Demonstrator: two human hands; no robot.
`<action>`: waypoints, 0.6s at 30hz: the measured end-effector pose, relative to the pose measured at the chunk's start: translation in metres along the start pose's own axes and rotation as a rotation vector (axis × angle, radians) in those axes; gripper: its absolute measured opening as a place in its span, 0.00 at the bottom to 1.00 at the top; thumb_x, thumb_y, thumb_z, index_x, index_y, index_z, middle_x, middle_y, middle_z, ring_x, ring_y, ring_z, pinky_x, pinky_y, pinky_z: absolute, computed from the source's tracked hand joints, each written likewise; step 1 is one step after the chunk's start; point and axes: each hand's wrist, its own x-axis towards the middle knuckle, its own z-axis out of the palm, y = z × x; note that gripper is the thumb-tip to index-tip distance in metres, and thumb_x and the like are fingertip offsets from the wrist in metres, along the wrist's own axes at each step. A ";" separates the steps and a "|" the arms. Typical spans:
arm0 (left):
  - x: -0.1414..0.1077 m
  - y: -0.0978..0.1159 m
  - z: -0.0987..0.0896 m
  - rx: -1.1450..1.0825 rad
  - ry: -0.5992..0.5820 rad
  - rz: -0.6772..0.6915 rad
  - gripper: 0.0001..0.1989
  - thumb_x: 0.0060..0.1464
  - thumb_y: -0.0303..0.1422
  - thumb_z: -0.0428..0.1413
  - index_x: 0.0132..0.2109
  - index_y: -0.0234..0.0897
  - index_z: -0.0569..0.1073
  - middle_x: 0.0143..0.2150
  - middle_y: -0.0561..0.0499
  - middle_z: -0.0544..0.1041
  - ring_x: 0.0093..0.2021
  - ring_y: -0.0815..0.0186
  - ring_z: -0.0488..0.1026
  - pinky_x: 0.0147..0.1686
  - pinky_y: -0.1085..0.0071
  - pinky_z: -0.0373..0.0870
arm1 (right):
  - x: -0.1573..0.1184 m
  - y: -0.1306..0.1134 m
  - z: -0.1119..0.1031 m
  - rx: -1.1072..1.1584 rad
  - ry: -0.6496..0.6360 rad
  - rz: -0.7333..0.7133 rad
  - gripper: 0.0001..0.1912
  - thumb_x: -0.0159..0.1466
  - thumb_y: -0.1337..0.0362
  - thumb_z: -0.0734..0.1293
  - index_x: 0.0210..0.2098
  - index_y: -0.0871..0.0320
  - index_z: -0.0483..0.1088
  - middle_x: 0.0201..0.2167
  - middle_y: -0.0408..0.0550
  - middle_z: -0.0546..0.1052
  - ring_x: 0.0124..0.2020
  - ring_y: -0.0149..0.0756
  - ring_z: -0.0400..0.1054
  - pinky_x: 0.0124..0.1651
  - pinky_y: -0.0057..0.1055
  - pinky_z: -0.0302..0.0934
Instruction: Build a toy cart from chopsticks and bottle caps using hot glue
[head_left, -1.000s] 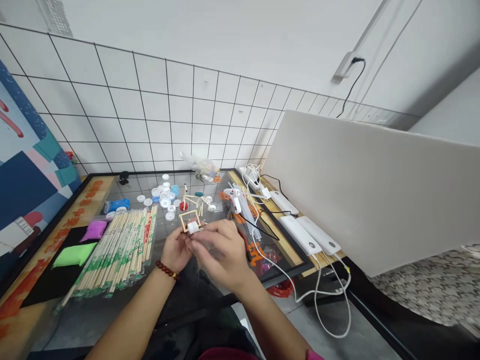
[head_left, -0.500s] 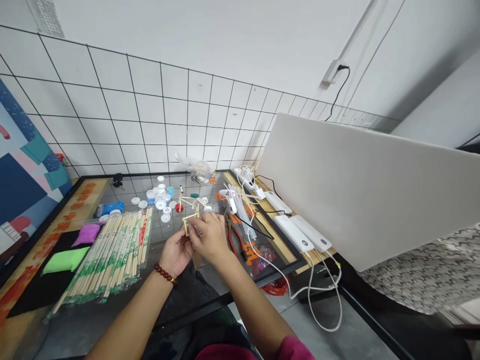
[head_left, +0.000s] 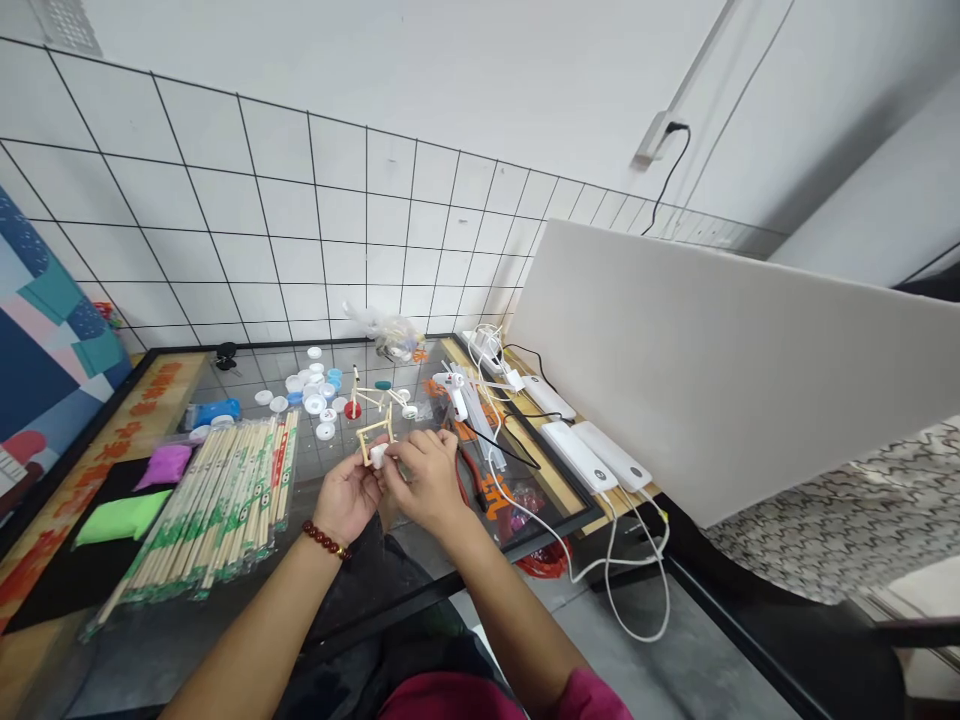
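White piece (head_left: 377, 456) reappearing, left grip (head_left: 346, 500) holding stick frame (head_left: 374, 427), right grip (head_left: 427, 482) seemingly pinching piece

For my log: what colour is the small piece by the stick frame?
The small piece is white; head view.

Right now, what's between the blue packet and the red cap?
A scatter of loose caps, mostly white with a few blue, lies between the blue packet and the red cap; the head view shows it.

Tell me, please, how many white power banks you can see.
3: the back power bank; nearer, side by side, the left one and the right one. Any behind the white board would be hidden.
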 end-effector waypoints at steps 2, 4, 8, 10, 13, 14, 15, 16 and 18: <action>0.001 0.001 -0.003 0.016 -0.058 0.015 0.17 0.60 0.23 0.46 0.49 0.25 0.77 0.33 0.40 0.80 0.26 0.66 0.75 0.28 0.71 0.75 | -0.007 0.005 -0.002 0.034 0.043 0.036 0.06 0.66 0.64 0.65 0.33 0.56 0.72 0.30 0.44 0.75 0.36 0.35 0.65 0.46 0.38 0.46; 0.002 0.002 -0.005 0.026 -0.106 0.030 0.17 0.61 0.26 0.47 0.50 0.25 0.76 0.36 0.37 0.80 0.27 0.65 0.74 0.27 0.70 0.74 | -0.014 0.010 -0.003 0.075 0.085 0.090 0.08 0.66 0.63 0.65 0.31 0.57 0.70 0.29 0.43 0.74 0.35 0.35 0.66 0.46 0.37 0.48; 0.003 0.002 -0.009 0.022 -0.145 0.046 0.16 0.62 0.30 0.49 0.47 0.25 0.77 0.40 0.35 0.80 0.29 0.64 0.73 0.28 0.69 0.73 | -0.027 0.019 0.001 0.201 0.114 0.174 0.10 0.66 0.63 0.65 0.29 0.56 0.69 0.27 0.43 0.74 0.33 0.35 0.68 0.41 0.34 0.53; 0.003 0.002 -0.010 0.036 -0.159 0.042 0.16 0.62 0.30 0.49 0.46 0.24 0.77 0.39 0.35 0.80 0.29 0.64 0.73 0.27 0.69 0.73 | -0.029 0.020 0.004 0.267 0.139 0.185 0.06 0.66 0.64 0.66 0.32 0.56 0.71 0.29 0.44 0.75 0.33 0.35 0.69 0.39 0.33 0.55; 0.003 0.000 -0.010 0.053 -0.179 0.027 0.16 0.60 0.30 0.50 0.48 0.24 0.77 0.38 0.37 0.79 0.29 0.64 0.73 0.28 0.69 0.74 | -0.025 0.019 0.007 0.253 0.190 0.142 0.04 0.65 0.65 0.67 0.38 0.55 0.74 0.34 0.46 0.77 0.37 0.37 0.70 0.42 0.35 0.58; 0.002 0.000 -0.010 0.054 -0.182 0.025 0.16 0.60 0.29 0.51 0.49 0.24 0.77 0.37 0.37 0.80 0.30 0.63 0.74 0.30 0.68 0.74 | -0.023 0.017 0.007 0.239 0.202 0.123 0.05 0.65 0.65 0.67 0.39 0.55 0.75 0.35 0.47 0.77 0.39 0.38 0.70 0.44 0.36 0.58; 0.002 0.000 -0.010 0.055 -0.180 0.024 0.16 0.59 0.29 0.51 0.50 0.24 0.76 0.37 0.38 0.80 0.31 0.63 0.75 0.31 0.68 0.75 | -0.021 0.014 0.006 0.242 0.211 0.108 0.05 0.65 0.65 0.67 0.39 0.54 0.75 0.36 0.48 0.77 0.40 0.39 0.70 0.45 0.37 0.58; 0.002 0.000 -0.010 0.058 -0.176 0.025 0.17 0.59 0.28 0.52 0.51 0.25 0.76 0.37 0.38 0.80 0.31 0.63 0.75 0.32 0.68 0.75 | -0.019 0.010 0.003 0.276 0.218 0.104 0.05 0.65 0.64 0.66 0.39 0.54 0.75 0.36 0.48 0.77 0.40 0.39 0.70 0.45 0.37 0.59; 0.002 0.000 -0.011 0.067 -0.166 0.031 0.18 0.58 0.28 0.52 0.52 0.25 0.75 0.38 0.38 0.80 0.31 0.62 0.75 0.32 0.67 0.76 | -0.020 -0.003 -0.010 0.437 0.243 0.136 0.06 0.66 0.63 0.65 0.36 0.55 0.74 0.34 0.48 0.77 0.37 0.37 0.70 0.42 0.36 0.61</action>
